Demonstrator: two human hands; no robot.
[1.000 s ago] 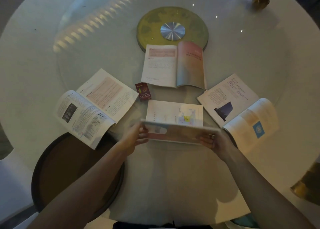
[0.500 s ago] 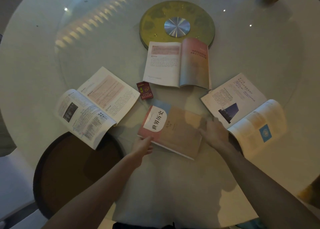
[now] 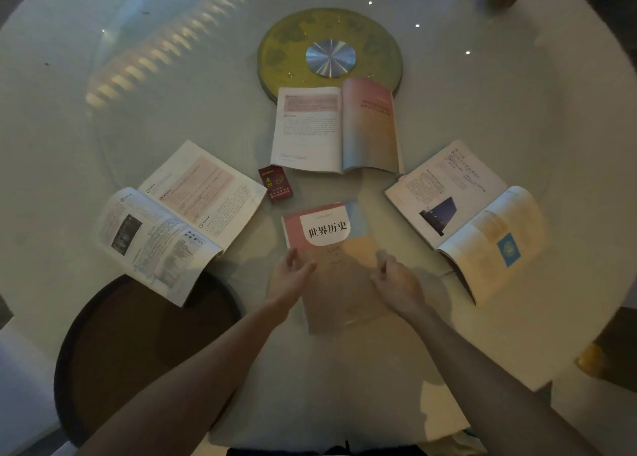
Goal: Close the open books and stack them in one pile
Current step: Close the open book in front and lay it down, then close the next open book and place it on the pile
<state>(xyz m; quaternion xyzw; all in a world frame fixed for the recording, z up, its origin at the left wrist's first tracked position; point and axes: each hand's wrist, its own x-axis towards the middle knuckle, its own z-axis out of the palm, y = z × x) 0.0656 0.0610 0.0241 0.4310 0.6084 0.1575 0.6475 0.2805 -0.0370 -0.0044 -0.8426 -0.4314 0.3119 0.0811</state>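
Resting loosely open on the closed book [image 3: 331,248]: left hand [image 3: 289,278] at its left edge, right hand [image 3: 396,281] on the cover; book now lying squarer than half a second ago.

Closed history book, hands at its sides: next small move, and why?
Probably reach the right hand to the open book on the right and fold it shut. The closed book lies flat as the pile's base, both hands look empty, and three books remain open.

The closed book [image 3: 331,248] nearest me reads 世界历史 in bold black on a white patch. Print on the three open books and the red pack [image 3: 275,188] is too small to read.
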